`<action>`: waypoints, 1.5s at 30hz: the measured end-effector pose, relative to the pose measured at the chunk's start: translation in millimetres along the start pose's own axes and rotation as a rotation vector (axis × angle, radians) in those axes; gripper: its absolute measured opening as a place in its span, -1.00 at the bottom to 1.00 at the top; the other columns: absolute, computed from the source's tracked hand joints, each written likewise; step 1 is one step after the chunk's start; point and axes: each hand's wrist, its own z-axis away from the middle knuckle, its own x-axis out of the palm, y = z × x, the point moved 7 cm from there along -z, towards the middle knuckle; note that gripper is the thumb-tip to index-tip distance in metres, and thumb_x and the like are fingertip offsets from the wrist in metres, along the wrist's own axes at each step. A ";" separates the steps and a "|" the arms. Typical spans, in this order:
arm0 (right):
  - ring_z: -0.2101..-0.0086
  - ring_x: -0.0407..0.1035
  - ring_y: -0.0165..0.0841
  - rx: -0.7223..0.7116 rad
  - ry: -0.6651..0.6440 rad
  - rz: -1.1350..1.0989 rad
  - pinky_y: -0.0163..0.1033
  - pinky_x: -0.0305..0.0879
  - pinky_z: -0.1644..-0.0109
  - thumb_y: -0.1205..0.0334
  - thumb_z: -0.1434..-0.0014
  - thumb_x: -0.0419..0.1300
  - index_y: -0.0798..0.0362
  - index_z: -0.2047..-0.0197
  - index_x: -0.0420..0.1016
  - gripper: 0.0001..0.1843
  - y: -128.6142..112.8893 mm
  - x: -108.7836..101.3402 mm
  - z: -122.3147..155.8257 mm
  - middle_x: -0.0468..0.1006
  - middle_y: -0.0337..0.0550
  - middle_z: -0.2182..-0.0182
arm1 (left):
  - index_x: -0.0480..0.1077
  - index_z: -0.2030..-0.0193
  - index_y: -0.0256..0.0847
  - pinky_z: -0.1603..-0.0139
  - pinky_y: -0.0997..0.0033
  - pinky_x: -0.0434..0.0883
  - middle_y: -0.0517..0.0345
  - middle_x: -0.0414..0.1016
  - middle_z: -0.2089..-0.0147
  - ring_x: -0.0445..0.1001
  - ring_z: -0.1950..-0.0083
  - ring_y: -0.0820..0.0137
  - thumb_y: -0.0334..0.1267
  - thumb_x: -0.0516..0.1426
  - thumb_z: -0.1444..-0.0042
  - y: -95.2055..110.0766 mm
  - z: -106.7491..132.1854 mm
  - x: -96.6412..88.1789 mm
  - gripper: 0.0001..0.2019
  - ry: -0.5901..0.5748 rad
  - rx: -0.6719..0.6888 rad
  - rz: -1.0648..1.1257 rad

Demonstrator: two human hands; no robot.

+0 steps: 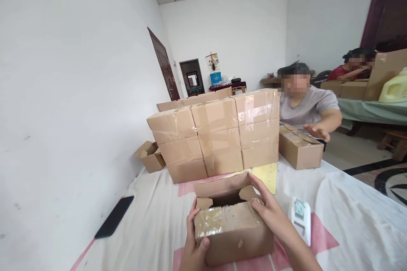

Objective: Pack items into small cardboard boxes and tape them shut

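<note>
One table (143,220) under a pale, pink-patterned cloth takes up the foreground, and one green-covered table (359,112) stands at the right. Two other people are in view: one in a grey shirt (307,106) opposite, one in red (335,73) farther back. On the near table, one block of taped boxes (219,135) shows nine fronts, three columns of three; any deeper rows are hidden.

Three more boxes sit about it. One closed box (308,156) is just right of the block, with one hand of the grey-shirted person above it; whether they touch I cannot tell. One open carton (235,237) lies in front of the block, at the table's near side, between the two hands. One open box (149,161) stands left, by the wall.

One yellow jug (394,89) is on the green table. The left hand (194,235) grips the carton's left side, thumb on the near face; the right hand (267,207) grips its right end, thumb on the near taped flap, fingers at the raised far flap. The inside is too dark to read. One black flat slab (114,218) lies left and one white plastic holder (300,220) right.
</note>
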 end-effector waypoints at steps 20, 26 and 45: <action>0.10 0.35 -0.16 0.100 0.063 -0.227 -0.16 0.19 0.05 0.21 0.00 0.19 -0.04 0.25 0.49 -0.81 10.1 -7.1 -6.6 0.52 -0.19 0.15 | 0.13 -0.39 0.02 -0.49 -0.15 -0.02 -0.04 -0.20 -0.58 -0.20 -0.57 -0.02 0.26 0.11 -0.18 5.3 1.2 -7.2 -0.29 -0.142 0.241 -0.358; 0.14 0.34 -0.19 0.122 0.066 -0.229 -0.18 0.18 0.08 0.21 -0.02 0.16 -0.04 0.25 0.47 -0.82 4.9 -6.1 -3.9 0.49 -0.21 0.21 | 0.24 -0.27 0.03 -0.39 -0.25 0.17 -0.06 -0.15 -0.56 -0.11 -0.55 -0.09 0.27 0.10 -0.18 10.1 0.3 -7.8 -0.39 -0.128 0.258 -0.395; -0.28 0.17 -0.09 0.125 -0.169 -0.104 -0.06 0.10 -0.31 0.09 -0.15 0.12 -0.15 -0.05 0.48 -0.62 -18.6 0.1 7.4 0.37 -0.21 -0.24 | 0.29 -0.19 0.02 -0.32 -0.21 0.27 -0.09 -0.09 -0.53 0.01 -0.51 -0.11 0.30 0.15 -0.12 4.3 -4.4 -12.6 -0.39 -0.095 0.242 -0.381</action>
